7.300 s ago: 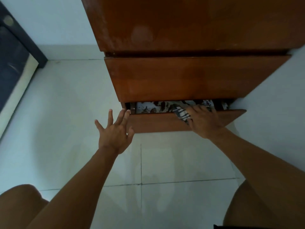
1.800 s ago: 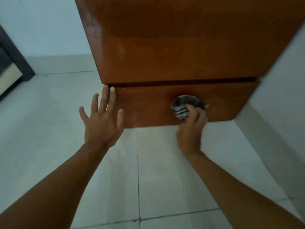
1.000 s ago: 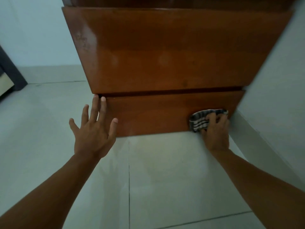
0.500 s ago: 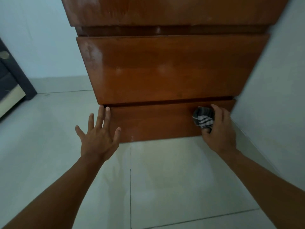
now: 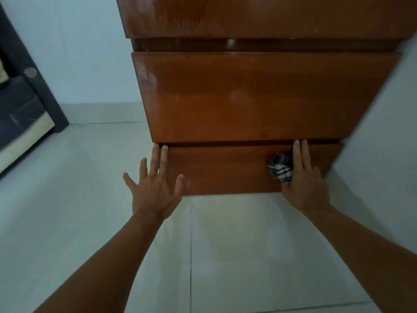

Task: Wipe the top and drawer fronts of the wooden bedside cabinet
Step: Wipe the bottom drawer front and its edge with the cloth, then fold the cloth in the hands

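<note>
The bottom drawer (image 5: 225, 170), open seconds ago, is now shut. The right hand (image 5: 304, 184) has straightened, fingertips reaching the drawer's top edge, the striped cloth (image 5: 281, 169) bunched beneath the palm instead of spread flat.

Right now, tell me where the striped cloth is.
In the head view, the striped cloth sits bunched under the right hand, pressed against the right end of the bottom drawer front, just above the floor.

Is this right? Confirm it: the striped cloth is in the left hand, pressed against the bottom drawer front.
Not quite. The head view shows the striped cloth under the right hand, pressed against the bottom drawer front. The left hand is spread open and holds nothing.
</note>
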